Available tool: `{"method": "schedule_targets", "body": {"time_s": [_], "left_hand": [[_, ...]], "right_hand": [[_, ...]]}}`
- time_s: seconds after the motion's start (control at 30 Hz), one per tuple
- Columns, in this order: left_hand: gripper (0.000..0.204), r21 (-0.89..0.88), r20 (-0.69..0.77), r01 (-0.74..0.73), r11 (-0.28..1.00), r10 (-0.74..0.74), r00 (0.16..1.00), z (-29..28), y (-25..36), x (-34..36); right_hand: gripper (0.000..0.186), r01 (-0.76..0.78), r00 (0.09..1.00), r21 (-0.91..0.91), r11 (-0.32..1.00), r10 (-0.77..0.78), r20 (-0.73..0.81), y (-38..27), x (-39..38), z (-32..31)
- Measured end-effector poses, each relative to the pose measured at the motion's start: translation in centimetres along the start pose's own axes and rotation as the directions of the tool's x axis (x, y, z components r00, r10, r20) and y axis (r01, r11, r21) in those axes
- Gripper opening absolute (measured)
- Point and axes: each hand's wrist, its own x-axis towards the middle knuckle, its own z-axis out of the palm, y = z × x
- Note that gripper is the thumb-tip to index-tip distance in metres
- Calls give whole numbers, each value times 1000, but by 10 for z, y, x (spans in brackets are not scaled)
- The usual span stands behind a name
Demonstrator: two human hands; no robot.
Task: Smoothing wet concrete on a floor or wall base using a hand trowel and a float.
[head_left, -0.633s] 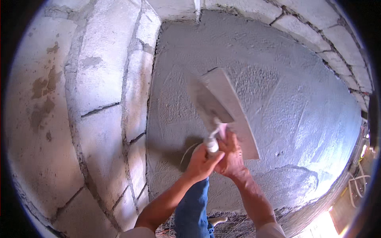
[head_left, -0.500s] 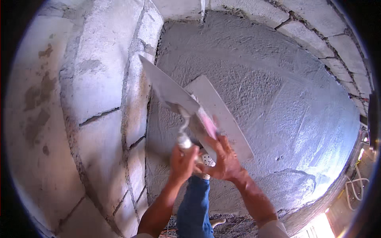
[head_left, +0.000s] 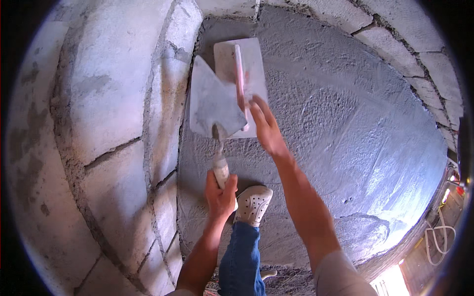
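Observation:
My left hand (head_left: 222, 192) is closed round the pale handle of a pointed brick trowel (head_left: 215, 98). The trowel's grey blade points up and away and overlaps the left side of a plastering float (head_left: 254, 59). That float is a pale rectangular plate with a long pinkish handle strip along it. My right hand (head_left: 269, 130) is at the float's right edge, two fingers stretched up-left to the handle. Its thumb is hidden and the fingertips are smeared, so the grip is unclear. Behind both tools spreads a wide grey mortar surface (head_left: 326, 128), rough in the middle and smoother toward the right.
Pale block walls (head_left: 106, 108) with rough joints border the mortar at left, and similar blocks (head_left: 387, 47) run along the upper right. My foot in a perforated clog (head_left: 254, 204) is close below the tools. A white looped hose or cable (head_left: 439, 244) shows at the far right.
The float has moved up and left and turned nearly upright. My right hand has travelled up and away from my left. The trowel blade now faces me more broadly, still in my left hand.

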Motion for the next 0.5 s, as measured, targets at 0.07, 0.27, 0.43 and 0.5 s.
{"method": "schedule_targets", "body": {"time_s": [0.07, 0.27, 0.43, 0.5], "left_hand": [[16, 21, 27, -61, 998, 60, 998, 9, -4, 11], [48, 209, 717, -770, 603, 441, 540, 38, 26, 22], [60, 516, 290, -664, 541, 620, 729, 75, 37, 148], [59, 639, 160, -565, 522, 628, 761, 100, 28, 201]], "right_hand": [[58, -281, 959, 362, 889, 247, 138, -19, -48, 1], [37, -329, 928, 464, 823, 374, -5, -39, -116, -55], [25, -277, 926, 294, 915, 336, -174, -39, -161, -99], [25, -337, 907, 317, 886, 396, -142, -42, -179, -94]]}}
